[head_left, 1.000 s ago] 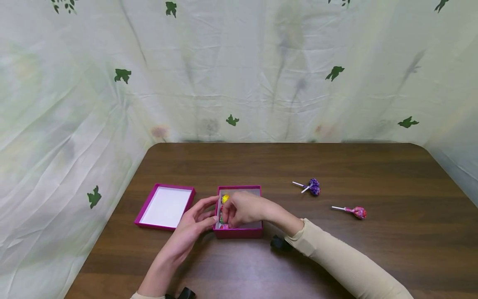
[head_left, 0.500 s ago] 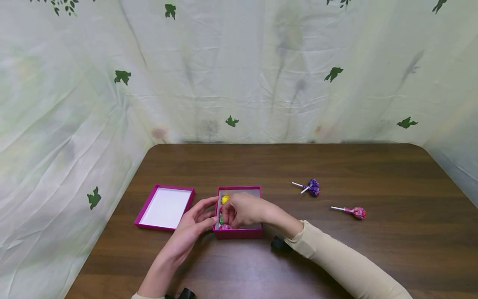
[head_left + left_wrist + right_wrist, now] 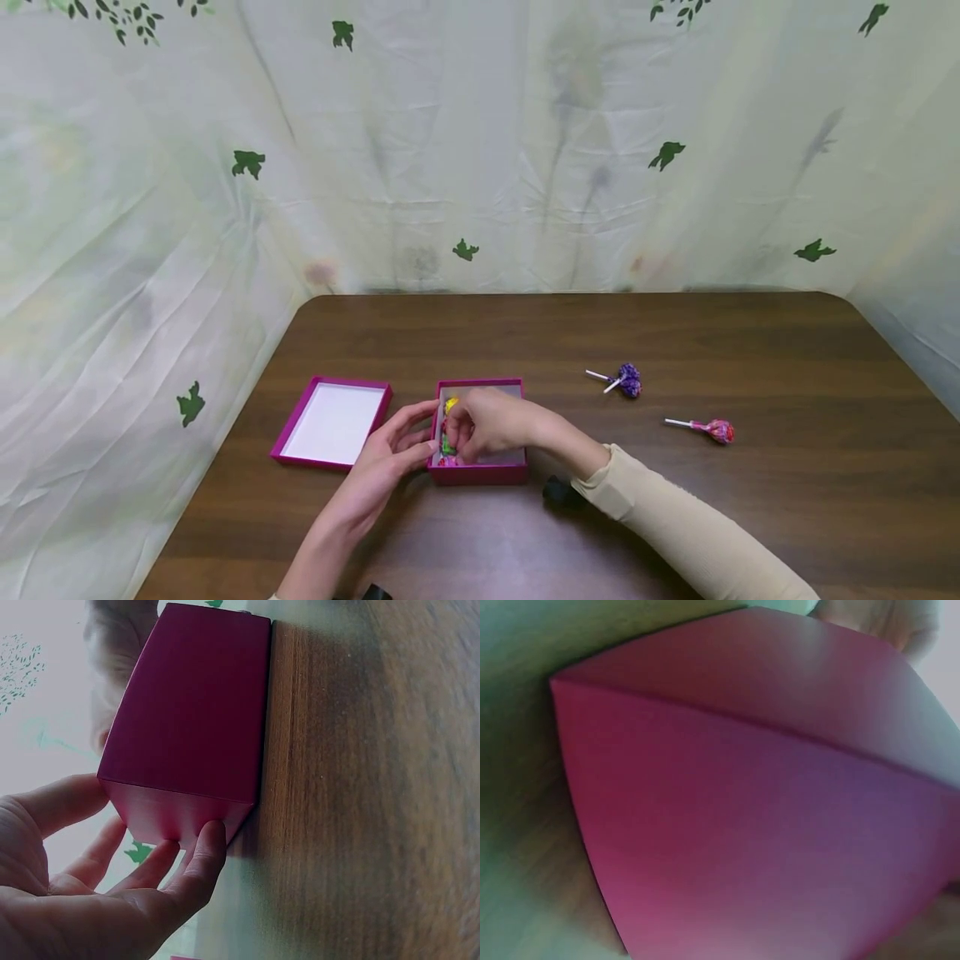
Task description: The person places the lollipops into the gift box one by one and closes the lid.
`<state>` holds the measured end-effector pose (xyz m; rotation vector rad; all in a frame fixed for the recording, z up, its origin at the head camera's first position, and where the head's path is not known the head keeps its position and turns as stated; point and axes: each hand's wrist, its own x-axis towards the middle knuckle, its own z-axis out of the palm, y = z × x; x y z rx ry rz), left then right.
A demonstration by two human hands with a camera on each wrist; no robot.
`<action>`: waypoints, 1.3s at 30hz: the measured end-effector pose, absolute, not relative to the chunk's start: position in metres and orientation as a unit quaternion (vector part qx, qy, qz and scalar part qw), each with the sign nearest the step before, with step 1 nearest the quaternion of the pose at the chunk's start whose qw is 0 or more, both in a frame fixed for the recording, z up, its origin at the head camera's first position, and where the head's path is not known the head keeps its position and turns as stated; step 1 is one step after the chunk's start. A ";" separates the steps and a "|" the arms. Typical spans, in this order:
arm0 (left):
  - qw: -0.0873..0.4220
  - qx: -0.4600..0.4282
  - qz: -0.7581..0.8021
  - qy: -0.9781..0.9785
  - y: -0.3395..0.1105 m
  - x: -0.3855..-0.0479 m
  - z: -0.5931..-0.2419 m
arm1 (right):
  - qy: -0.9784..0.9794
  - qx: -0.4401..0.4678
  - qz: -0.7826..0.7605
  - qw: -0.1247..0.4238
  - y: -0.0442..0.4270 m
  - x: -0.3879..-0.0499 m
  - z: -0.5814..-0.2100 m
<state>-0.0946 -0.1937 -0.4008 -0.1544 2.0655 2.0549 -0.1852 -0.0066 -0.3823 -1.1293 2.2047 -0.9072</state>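
An uncovered magenta box (image 3: 480, 476) stands on the table, with yellow (image 3: 452, 403), green (image 3: 447, 447) and pink (image 3: 447, 461) wrapped candies along its left inner side. My left hand (image 3: 378, 462) rests its extended fingers against the box's left wall; the left wrist view shows these fingers (image 3: 206, 847) on the magenta end. Inside the box, my right hand (image 3: 498, 421) has thumb and fingers bent together at the candies, pinching one that they largely hide. In the right wrist view, the outer walls of the box (image 3: 742, 825) cover the candies.
Left of the box lies its magenta-edged lid (image 3: 330, 421), white inside up. Two purple lollipops (image 3: 630, 381) lie crossed to the right on the brown table (image 3: 810, 500), and a pink-red one (image 3: 722, 432) is nearer and farther right. A patterned cloth (image 3: 510, 167) hangs behind.
The head view has tilted up slightly, so the table and its contents sit lower in it. Both hands keep nearly the same places at the box; slightly more of the green candy shows.
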 end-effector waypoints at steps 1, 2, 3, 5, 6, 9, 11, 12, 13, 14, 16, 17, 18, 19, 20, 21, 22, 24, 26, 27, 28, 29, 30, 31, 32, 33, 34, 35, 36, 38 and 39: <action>0.111 -0.049 0.701 0.703 -0.194 -0.095 -0.401 | 0.804 -0.412 -0.344 0.257 -0.006 -0.185 -0.382; 0.110 -0.046 0.702 0.702 -0.194 -0.094 -0.402 | 0.796 -0.411 -0.358 0.264 -0.005 -0.186 -0.381; 0.108 -0.042 0.704 0.701 -0.194 -0.095 -0.403 | 0.788 -0.411 -0.372 0.268 -0.004 -0.186 -0.381; 0.108 -0.040 0.705 0.700 -0.194 -0.095 -0.403 | 0.770 -0.414 -0.400 0.275 -0.001 -0.186 -0.380; 0.108 -0.038 0.705 0.700 -0.194 -0.095 -0.403 | 0.760 -0.417 -0.414 0.277 0.000 -0.186 -0.379; 0.109 -0.039 0.705 0.700 -0.194 -0.095 -0.403 | 0.734 -0.434 -0.446 0.272 0.004 -0.185 -0.377; 0.110 -0.039 0.704 0.700 -0.194 -0.094 -0.403 | 0.725 -0.443 -0.458 0.262 0.007 -0.184 -0.376; 0.110 -0.038 0.704 0.700 -0.194 -0.094 -0.403 | 0.722 -0.447 -0.463 0.255 0.008 -0.183 -0.374; 0.111 -0.038 0.705 0.700 -0.195 -0.095 -0.403 | 0.720 -0.450 -0.467 0.246 0.010 -0.182 -0.373; 0.112 -0.039 0.705 0.699 -0.195 -0.095 -0.403 | 0.720 -0.452 -0.469 0.238 0.012 -0.181 -0.371; 0.113 -0.040 0.706 0.698 -0.195 -0.095 -0.403 | 0.720 -0.451 -0.477 0.223 0.016 -0.179 -0.367; 0.114 -0.042 0.706 0.697 -0.195 -0.095 -0.403 | 0.721 -0.449 -0.481 0.217 0.018 -0.177 -0.365; 0.115 -0.043 0.707 0.697 -0.195 -0.095 -0.402 | 0.722 -0.445 -0.486 0.212 0.020 -0.176 -0.363; 0.116 -0.044 0.707 0.697 -0.194 -0.095 -0.402 | 0.725 -0.441 -0.488 0.207 0.023 -0.175 -0.361; 0.116 -0.046 0.706 0.697 -0.194 -0.095 -0.402 | 0.728 -0.437 -0.489 0.201 0.026 -0.173 -0.359; 0.117 -0.048 0.705 0.697 -0.194 -0.095 -0.401 | 0.731 -0.433 -0.490 0.197 0.029 -0.172 -0.357; 0.117 -0.051 0.704 0.699 -0.194 -0.095 -0.401 | 0.733 -0.428 -0.491 0.194 0.032 -0.170 -0.355; 0.116 -0.056 0.700 0.702 -0.194 -0.095 -0.400 | 0.739 -0.422 -0.491 0.188 0.038 -0.168 -0.351; 0.116 -0.060 0.697 0.705 -0.193 -0.095 -0.400 | 0.741 -0.417 -0.492 0.188 0.045 -0.165 -0.348; 0.116 -0.061 0.696 0.706 -0.193 -0.096 -0.400 | 0.741 -0.416 -0.493 0.188 0.049 -0.164 -0.347; 0.115 -0.062 0.695 0.707 -0.193 -0.096 -0.400 | 0.740 -0.414 -0.495 0.188 0.053 -0.163 -0.347; 0.115 -0.061 0.695 0.707 -0.193 -0.096 -0.400 | 0.740 -0.412 -0.497 0.189 0.057 -0.163 -0.346; 0.115 -0.061 0.695 0.707 -0.193 -0.096 -0.400 | 0.740 -0.409 -0.499 0.189 0.061 -0.162 -0.345; 0.114 -0.062 0.695 0.707 -0.193 -0.096 -0.400 | 0.740 -0.406 -0.502 0.190 0.065 -0.161 -0.345; 0.114 -0.062 0.695 0.707 -0.193 -0.097 -0.400 | 0.740 -0.403 -0.504 0.188 0.069 -0.161 -0.344; 0.113 -0.063 0.695 0.707 -0.193 -0.097 -0.400 | 0.741 -0.401 -0.506 0.185 0.073 -0.161 -0.343; 0.113 -0.065 0.694 0.708 -0.193 -0.097 -0.400 | 0.743 -0.396 -0.508 0.183 0.077 -0.160 -0.342; 0.113 -0.066 0.694 0.708 -0.193 -0.097 -0.400 | 0.747 -0.390 -0.507 0.181 0.081 -0.160 -0.342; 0.113 -0.067 0.694 0.708 -0.192 -0.097 -0.400 | 0.752 -0.385 -0.505 0.176 0.086 -0.159 -0.341; 0.113 -0.068 0.694 0.708 -0.192 -0.097 -0.400 | 0.761 -0.377 -0.501 0.167 0.096 -0.159 -0.340; 0.114 -0.068 0.694 0.708 -0.192 -0.097 -0.400 | 0.765 -0.372 -0.500 0.165 0.101 -0.158 -0.339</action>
